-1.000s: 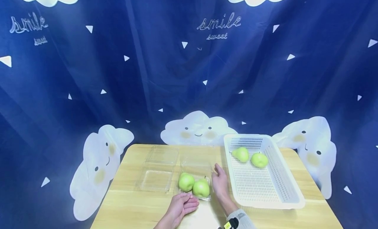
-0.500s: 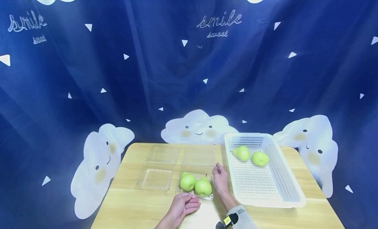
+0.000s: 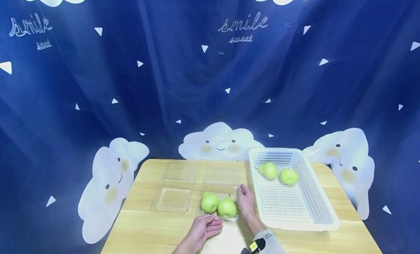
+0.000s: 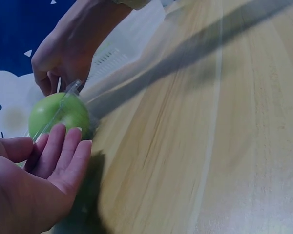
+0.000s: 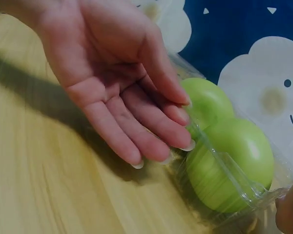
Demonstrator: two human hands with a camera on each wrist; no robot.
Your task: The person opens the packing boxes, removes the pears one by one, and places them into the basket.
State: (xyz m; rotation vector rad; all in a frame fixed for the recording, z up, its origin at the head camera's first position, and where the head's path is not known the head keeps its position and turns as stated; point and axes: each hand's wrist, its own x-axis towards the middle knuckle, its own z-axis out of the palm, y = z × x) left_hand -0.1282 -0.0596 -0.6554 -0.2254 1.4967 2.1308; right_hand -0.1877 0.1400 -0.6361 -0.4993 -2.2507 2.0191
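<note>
Two green pears [image 3: 227, 207] sit side by side in a clear plastic clamshell box [image 3: 233, 218], its lid [image 3: 221, 175] folded back toward the far side. My left hand [image 3: 204, 229] pinches the box's near rim between thumb and forefinger, the other fingers loosely extended below. At the right side, my right hand [image 3: 246, 202] has curled fingers on the clear plastic edge. In the left wrist view the right hand [image 4: 68, 53] bends down over the rim beside a pear [image 4: 58, 114]. The right wrist view shows the left hand [image 5: 117, 83] palm up against the rim.
A white perforated basket [image 3: 315, 206] with two green pears [image 3: 288, 176] stands to the right. Left of the box lies another open clear clamshell [image 3: 174, 199]. A blue curtain [image 3: 210, 82] with cloud prints hangs behind the wooden table [image 3: 141, 232].
The box and its pears have shifted slightly right, and its lid lies farther back. My right hand's fingers, straighter before, have curled at the box edge. The left hand stays at the near rim.
</note>
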